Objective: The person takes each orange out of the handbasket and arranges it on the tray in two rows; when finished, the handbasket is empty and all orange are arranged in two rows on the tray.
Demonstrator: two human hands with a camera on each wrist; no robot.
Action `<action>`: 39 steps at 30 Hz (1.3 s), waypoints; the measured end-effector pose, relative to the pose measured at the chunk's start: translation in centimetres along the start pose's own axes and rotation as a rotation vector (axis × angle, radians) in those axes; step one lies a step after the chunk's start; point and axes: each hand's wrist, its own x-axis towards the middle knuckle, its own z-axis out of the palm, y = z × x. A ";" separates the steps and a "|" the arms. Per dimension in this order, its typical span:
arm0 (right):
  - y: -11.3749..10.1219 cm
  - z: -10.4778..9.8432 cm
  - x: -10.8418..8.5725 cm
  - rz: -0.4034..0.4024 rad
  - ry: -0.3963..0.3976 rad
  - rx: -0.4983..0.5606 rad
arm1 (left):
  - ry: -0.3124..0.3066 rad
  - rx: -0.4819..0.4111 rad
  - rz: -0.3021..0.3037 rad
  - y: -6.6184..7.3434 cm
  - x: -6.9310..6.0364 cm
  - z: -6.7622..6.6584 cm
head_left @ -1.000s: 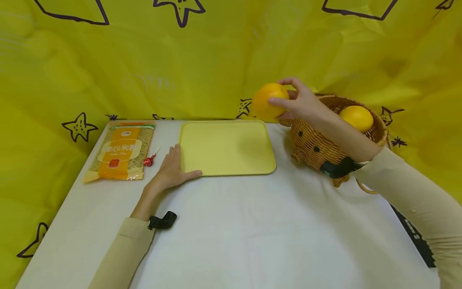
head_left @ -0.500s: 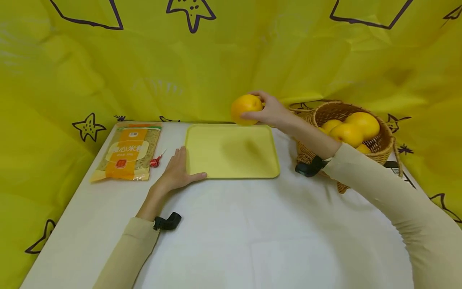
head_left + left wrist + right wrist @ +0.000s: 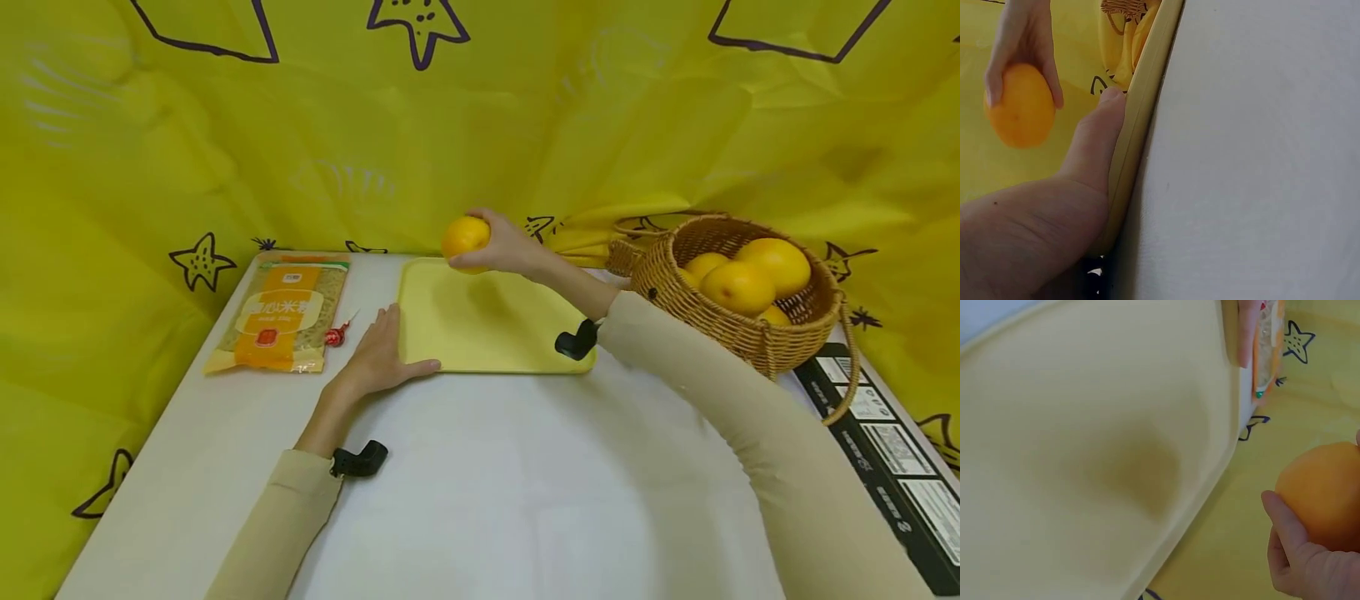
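My right hand [image 3: 504, 243] grips an orange [image 3: 463, 240], thumb on one side and fingers on the other, and holds it in the air above the far part of a yellow tray [image 3: 517, 333]. The same orange [image 3: 1322, 494] shows large in the right wrist view, above the tray's corner. My left hand [image 3: 378, 354] rests at the tray's left end, fingers straight along its left edge and thumb stretched along the near edge. In the left wrist view the thumb [image 3: 1094, 140] lies against the tray's rim [image 3: 1138, 119].
A wicker basket [image 3: 802, 337] with several oranges [image 3: 738, 287] stands at the right, its handle hanging down. Beneath it lies a long black box [image 3: 885, 467]. At the left are a bag of dry food [image 3: 281, 312] and a red-wrapped lollipop [image 3: 336, 336]. A yellow curtain [image 3: 480, 125] hangs behind.
My right hand has carried the orange leftward from beside the basket to over the tray. The view has shifted, showing more of the basket and black box. The left hand stays on the tray.
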 end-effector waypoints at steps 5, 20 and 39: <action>0.5 2.3 2.8 -0.049 0.056 -0.098 | 0.008 -0.005 0.010 0.0 0.1 0.0; 1.1 7.1 6.4 0.138 0.213 0.050 | -0.002 0.011 -0.012 -0.3 0.2 0.2; 1.5 9.2 8.2 0.099 0.239 0.008 | -0.006 0.016 -0.030 -0.3 0.2 0.2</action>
